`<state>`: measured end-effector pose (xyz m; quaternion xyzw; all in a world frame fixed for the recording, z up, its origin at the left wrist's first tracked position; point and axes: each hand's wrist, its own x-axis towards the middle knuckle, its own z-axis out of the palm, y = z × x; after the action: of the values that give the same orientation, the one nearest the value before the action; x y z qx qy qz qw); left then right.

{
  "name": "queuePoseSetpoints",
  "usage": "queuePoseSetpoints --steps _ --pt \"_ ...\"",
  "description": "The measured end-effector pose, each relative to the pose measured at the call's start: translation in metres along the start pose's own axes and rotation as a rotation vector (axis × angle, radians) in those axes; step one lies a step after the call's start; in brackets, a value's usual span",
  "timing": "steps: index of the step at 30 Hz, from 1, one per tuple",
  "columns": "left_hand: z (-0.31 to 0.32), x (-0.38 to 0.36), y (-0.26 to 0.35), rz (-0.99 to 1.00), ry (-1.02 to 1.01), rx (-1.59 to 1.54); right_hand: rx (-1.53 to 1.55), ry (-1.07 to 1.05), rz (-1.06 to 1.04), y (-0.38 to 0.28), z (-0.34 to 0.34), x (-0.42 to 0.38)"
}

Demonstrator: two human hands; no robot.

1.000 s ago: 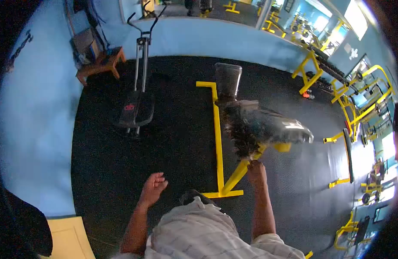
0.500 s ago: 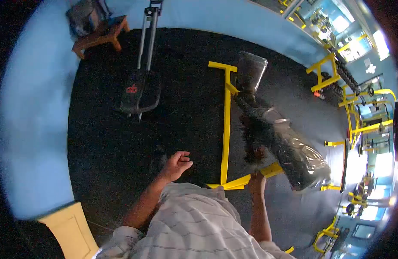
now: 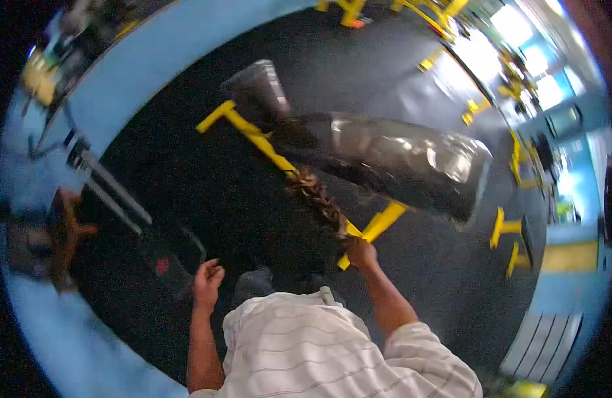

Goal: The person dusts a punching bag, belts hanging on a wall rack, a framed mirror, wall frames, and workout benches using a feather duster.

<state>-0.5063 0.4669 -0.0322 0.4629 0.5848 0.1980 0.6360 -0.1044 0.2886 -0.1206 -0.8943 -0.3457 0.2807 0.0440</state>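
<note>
My right hand [image 3: 362, 254] is closed around the handle end of a feather duster [image 3: 317, 202]. Its brown feathers point away from me and lie across the yellow frame [image 3: 256, 140] of a weight bench. The bench's dark pad [image 3: 412, 156], wrapped in shiny clear plastic, extends to the right of the duster. On the left, my left hand [image 3: 208, 285] hangs above the floor with loosely bent fingers and nothing in it. Just beyond it lies a dark exercise machine with metal rails [image 3: 114, 189], partly blurred.
A small brown wooden stool [image 3: 67, 235] stands by the blue wall [image 3: 153, 69] at the left. Yellow gym equipment [image 3: 508, 232] is spread along the right side, and a grey slatted panel [image 3: 541, 348] shows at lower right. Black matting [image 3: 206, 179] covers the floor.
My view has turned to the right, so the bench now lies more sideways and the rail machine is lower left. The feather duster has swung onto the bench's yellow frame, still in my right hand.
</note>
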Motion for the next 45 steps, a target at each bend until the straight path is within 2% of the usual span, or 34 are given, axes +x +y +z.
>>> queuePoseSetpoints --steps 2,3,4,6,8,9,11,13,14,16,17,19,20,22,24,26,27,30,32,33,35,36,37,39,40,41,42,43,44,45 --pt "0.002 0.031 -0.004 0.018 -0.132 0.107 0.270 0.085 0.276 0.002 -0.090 -0.080" --pt "0.009 0.044 -0.001 0.032 -0.189 0.181 0.009 0.133 0.214 0.014 -0.116 -0.106" --pt "0.021 0.052 0.018 0.053 -0.276 0.361 0.019 0.200 0.236 0.025 -0.137 -0.130" --pt "0.058 0.065 0.044 0.102 -0.405 0.471 0.060 0.278 0.305 0.046 -0.148 -0.152" --pt "0.100 0.066 0.064 0.149 -0.514 0.579 -0.212 0.353 0.241 0.064 -0.144 -0.168" --pt "0.120 0.066 0.072 0.188 -0.564 0.659 -0.186 0.361 0.271 0.069 -0.125 -0.175" --pt "0.165 0.054 0.090 0.252 -0.613 0.748 0.022 0.162 0.479 0.096 -0.072 -0.169" --pt "0.201 0.021 0.103 0.366 -0.754 0.736 0.136 -0.045 0.613 0.130 -0.021 -0.175" --pt "0.215 0.008 0.101 0.378 -0.758 0.757 0.159 -0.040 0.615 0.133 -0.012 -0.190" --pt "0.236 -0.007 0.094 0.370 -0.818 0.693 0.419 0.081 0.631 0.131 0.004 -0.214" --pt "0.244 -0.012 0.088 0.379 -0.832 0.718 0.446 0.087 0.643 0.130 0.009 -0.224" --pt "0.253 -0.027 0.066 0.314 -0.890 0.729 0.528 0.506 0.500 0.133 0.016 -0.248" --pt "0.259 -0.034 0.059 0.314 -0.922 0.740 0.545 0.506 0.509 0.134 0.002 -0.254" --pt "0.268 -0.037 0.049 0.280 -0.930 0.761 0.707 0.667 0.473 0.130 -0.030 -0.251" --pt "0.279 -0.036 0.049 0.251 -0.937 0.779 0.792 0.667 0.404 0.121 -0.068 -0.233" --pt "0.295 -0.038 0.054 0.222 -0.891 0.792 0.852 0.524 0.308 0.120 -0.085 -0.207" --pt "0.305 -0.042 0.058 0.222 -0.901 0.818 0.875 0.529 0.325 0.124 -0.067 -0.193" --pt "0.331 -0.045 0.076 0.255 -0.824 0.795 0.833 0.500 0.360 0.158 0.044 -0.118" --pt "0.348 -0.046 0.084 0.258 -0.771 0.828 0.788 0.296 0.569 0.180 0.130 -0.099" --pt "0.360 -0.043 0.084 0.269 -0.705 0.825 0.815 0.288 0.582 0.182 0.131 -0.098" --pt "0.379 -0.014 0.079 0.258 -0.676 0.941 0.819 0.067 0.739 0.178 0.114 -0.103" --pt "0.396 -0.004 0.078 0.266 -0.600 0.921 0.965 0.262 0.716 0.166 0.104 -0.110" --pt "0.416 0.006 0.072 0.271 -0.524 0.900 1.077 0.365 0.653 0.153 0.073 -0.122" --pt "0.466 0.010 0.070 0.170 -0.451 0.669 1.122 0.215 0.554 0.141 0.052 -0.121" --pt "0.485 0.037 0.062 0.132 -0.352 0.600 1.144 0.192 0.578 0.138 0.068 -0.110" --pt "0.503 0.063 0.054 0.098 -0.256 0.532 1.115 0.265 0.565 0.138 0.088 -0.097" --pt "0.521 0.069 0.044 0.085 -0.267 0.560 1.078 0.345 0.554 0.141 0.108 -0.084" --pt "0.538 0.071 0.035 0.260 -0.166 0.335 1.090 0.334 0.579 0.152 0.133 -0.071" --pt "0.555 0.075 0.019 0.432 -0.061 0.110 1.119 0.248 0.708 0.174 0.163 -0.053" --pt "0.557 0.083 0.010 0.424 -0.066 0.137 1.143 0.157 0.834 0.190 0.186 -0.039"
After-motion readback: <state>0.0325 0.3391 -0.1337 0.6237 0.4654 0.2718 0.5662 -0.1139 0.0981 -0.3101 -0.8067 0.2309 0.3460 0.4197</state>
